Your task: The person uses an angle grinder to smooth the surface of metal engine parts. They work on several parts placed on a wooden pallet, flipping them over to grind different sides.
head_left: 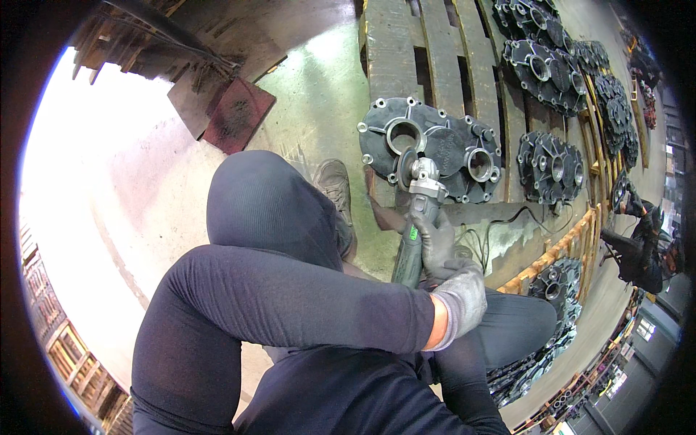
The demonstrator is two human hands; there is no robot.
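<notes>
Dark shirt [326,395] at six o'clock; right hand [438,245] wrapped round grinder [409,259], left hand [465,296] just below, grip unclear. Brace firmly, both clear of disc [406,171], with metal casting [444,150] at two o'clock.

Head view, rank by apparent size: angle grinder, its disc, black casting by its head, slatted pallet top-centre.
1. Slatted pallet, cut off at top
2. Black casting
3. Angle grinder, partly covered
4. Disc

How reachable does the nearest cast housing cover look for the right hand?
Probably yes, by tool: the right hand holds the angle grinder, whose disc overlaps the cast housing cover in this view. Nothing visible blocks the way; contact is unclear.
</notes>
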